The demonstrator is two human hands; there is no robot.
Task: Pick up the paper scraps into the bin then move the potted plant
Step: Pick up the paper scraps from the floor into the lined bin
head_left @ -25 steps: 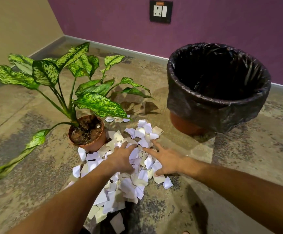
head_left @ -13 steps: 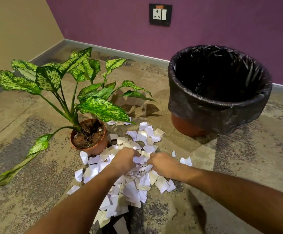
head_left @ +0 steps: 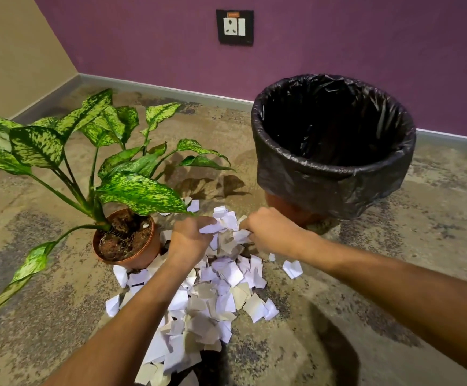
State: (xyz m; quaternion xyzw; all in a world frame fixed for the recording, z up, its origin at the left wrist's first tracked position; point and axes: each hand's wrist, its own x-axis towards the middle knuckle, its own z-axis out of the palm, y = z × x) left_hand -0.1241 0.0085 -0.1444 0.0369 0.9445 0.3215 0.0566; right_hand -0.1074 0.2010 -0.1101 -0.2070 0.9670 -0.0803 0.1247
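**Both hands lifted with first clump of scraps, head view**

Since half a second ago, both hands have risen off the floor and closed together. Left hand (head_left: 189,238) and right hand (head_left: 268,232) each clench a share of one bunched wad of paper scraps (head_left: 224,227), raised above the heap.

Head view: remaining scraps (head_left: 213,302) lie loose on the floor (head_left: 366,274), running toward 6 o'clock from the hands. Judged very light, limp, prone to shedding from the edges of a grip; cupping from both sides with the fingers under suits them. Bin (head_left: 332,146), black-lined, stands at 1 o'clock, near. Potted plant (head_left: 126,238) sits at 9 o'clock, its pot touching the heap; best taken by the pot, not the stems. Floor is mottled and worn; purple wall (head_left: 366,51) behind carries a socket (head_left: 235,27).
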